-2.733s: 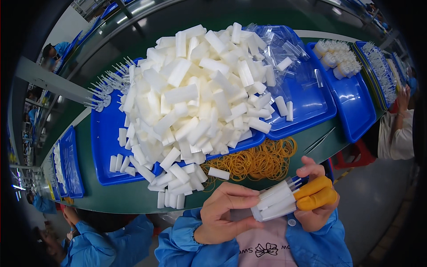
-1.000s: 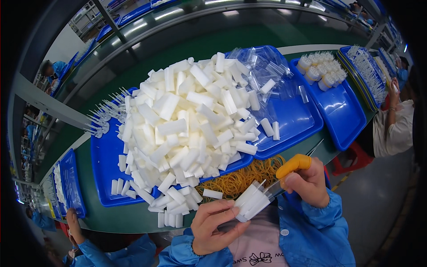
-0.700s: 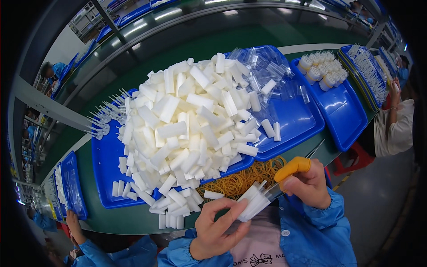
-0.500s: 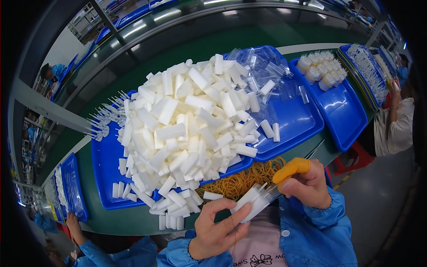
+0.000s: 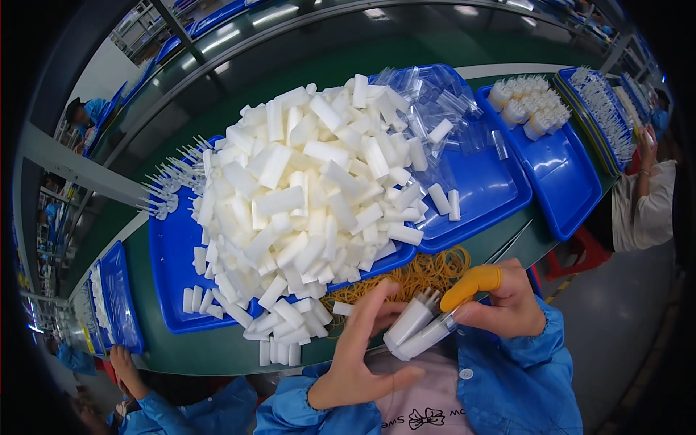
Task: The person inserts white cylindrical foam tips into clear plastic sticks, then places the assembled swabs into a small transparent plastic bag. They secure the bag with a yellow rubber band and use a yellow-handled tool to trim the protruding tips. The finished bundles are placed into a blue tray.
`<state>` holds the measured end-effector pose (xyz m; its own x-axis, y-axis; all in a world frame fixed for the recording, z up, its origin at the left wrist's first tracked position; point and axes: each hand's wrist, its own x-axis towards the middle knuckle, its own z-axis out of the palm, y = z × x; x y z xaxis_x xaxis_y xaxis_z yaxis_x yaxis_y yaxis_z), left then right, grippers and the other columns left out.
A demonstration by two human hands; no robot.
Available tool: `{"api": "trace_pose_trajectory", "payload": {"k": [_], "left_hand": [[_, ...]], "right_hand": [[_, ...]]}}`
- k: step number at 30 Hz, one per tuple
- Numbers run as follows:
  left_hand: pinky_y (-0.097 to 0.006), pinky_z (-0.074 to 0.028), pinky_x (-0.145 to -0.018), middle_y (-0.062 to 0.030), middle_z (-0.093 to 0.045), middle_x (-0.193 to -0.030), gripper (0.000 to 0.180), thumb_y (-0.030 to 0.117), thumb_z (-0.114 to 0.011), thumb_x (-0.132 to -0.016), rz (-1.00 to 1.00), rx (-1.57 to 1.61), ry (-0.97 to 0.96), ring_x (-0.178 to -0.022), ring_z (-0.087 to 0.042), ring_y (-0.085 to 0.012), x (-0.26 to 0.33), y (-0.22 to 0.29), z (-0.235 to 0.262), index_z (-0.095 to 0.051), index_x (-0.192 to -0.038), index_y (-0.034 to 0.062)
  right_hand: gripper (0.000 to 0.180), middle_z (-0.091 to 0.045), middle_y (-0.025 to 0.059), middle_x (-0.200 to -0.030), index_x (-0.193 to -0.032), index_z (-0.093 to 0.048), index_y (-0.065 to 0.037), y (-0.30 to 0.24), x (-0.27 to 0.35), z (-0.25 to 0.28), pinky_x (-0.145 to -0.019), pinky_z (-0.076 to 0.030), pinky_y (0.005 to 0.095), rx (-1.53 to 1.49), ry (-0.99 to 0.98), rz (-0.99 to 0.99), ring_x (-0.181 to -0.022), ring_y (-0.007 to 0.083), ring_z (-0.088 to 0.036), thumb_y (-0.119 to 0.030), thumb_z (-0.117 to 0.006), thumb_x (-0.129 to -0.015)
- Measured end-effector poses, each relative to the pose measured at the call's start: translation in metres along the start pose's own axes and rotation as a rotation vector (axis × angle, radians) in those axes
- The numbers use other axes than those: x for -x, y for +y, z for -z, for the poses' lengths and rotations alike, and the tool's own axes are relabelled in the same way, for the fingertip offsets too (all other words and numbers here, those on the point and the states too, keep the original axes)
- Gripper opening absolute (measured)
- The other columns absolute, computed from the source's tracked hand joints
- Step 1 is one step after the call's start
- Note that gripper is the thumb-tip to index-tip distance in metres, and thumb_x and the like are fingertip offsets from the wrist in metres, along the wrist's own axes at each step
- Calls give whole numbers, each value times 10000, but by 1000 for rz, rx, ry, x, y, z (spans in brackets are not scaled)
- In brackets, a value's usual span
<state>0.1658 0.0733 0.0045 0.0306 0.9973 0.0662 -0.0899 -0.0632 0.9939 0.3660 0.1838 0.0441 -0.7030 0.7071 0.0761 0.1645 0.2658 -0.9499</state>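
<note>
My right hand [image 5: 504,304], a yellow finger cot on its index finger, pinches a small bundle of clear plastic tubes with white cylinders inside [image 5: 417,330] between thumb and finger. Thin stems stick up from the bundle's upper end. Just left of it, my left hand [image 5: 351,362] is open, thumb and fingers spread, and holds nothing. Behind my hands lies a heap of yellow-brown rubber bands [image 5: 428,274], partly hidden by my fingers. A large pile of white foam-like cylinders [image 5: 304,196] rises beyond, with some spilling onto the green table [image 5: 217,353].
Under the pile is a blue tray [image 5: 170,290]; white stemmed parts [image 5: 165,192] sit in its far left corner. Clear plastic sleeves [image 5: 428,101] fill another tray's far end. Tweezers [image 5: 511,243] lie at right, near a tray with bundled white parts [image 5: 533,109]. Co-workers sit on both sides.
My left hand has let go of the bundle and spread its fingers. My right thumb and finger have come down onto the bundle, which now tilts more to the side.
</note>
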Motion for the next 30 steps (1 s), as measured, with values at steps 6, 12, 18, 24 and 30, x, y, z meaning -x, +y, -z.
{"api": "trace_pose_trajectory", "payload": {"k": [6,12,18,24,30], "left_hand": [[-327,-390,-998,-107,-476,-1297,667,239,-541,-937,649,852,-353,-1168,-493,-199,2,-14,-1,-172,-1452,30],[-341,-377,-1018,-108,-505,-1275,539,193,-605,-899,596,1000,-323,-1175,-494,-186,10,-26,3,-367,-1350,18],[-331,-398,-994,-115,-532,-1244,584,252,-663,-861,630,1025,-298,-1151,-517,-194,19,-29,-1,-394,-1326,22],[-335,-450,-928,-125,-562,-1171,610,330,-692,-827,649,1265,-221,-1091,-557,-207,32,-42,-3,-428,-1284,26],[-335,-471,-865,-120,-583,-1072,606,384,-704,-799,650,1169,-217,-1024,-579,-232,33,-43,0,-458,-1226,32]], "right_hand": [[364,-619,115,-991,-1041,-656,-52,-10,-1,-5,-779,-470,372,433,-124,141,-925,290,-595,-192,-754,-720],[822,-446,234,-1288,-1298,-444,22,-6,10,-35,-964,-392,466,314,-115,242,-1171,423,-447,-306,-809,-639],[784,-418,240,-1316,-1268,-476,13,3,18,-57,-972,-379,493,340,-78,239,-1154,423,-448,-302,-811,-634],[629,-572,112,-1176,-1157,-576,-26,5,21,-65,-955,-388,484,409,-73,299,-1036,293,-540,-327,-788,-648],[593,-614,97,-1108,-1141,-593,-49,4,9,-75,-973,-368,491,429,-78,321,-1038,289,-559,-364,-762,-668]]}}
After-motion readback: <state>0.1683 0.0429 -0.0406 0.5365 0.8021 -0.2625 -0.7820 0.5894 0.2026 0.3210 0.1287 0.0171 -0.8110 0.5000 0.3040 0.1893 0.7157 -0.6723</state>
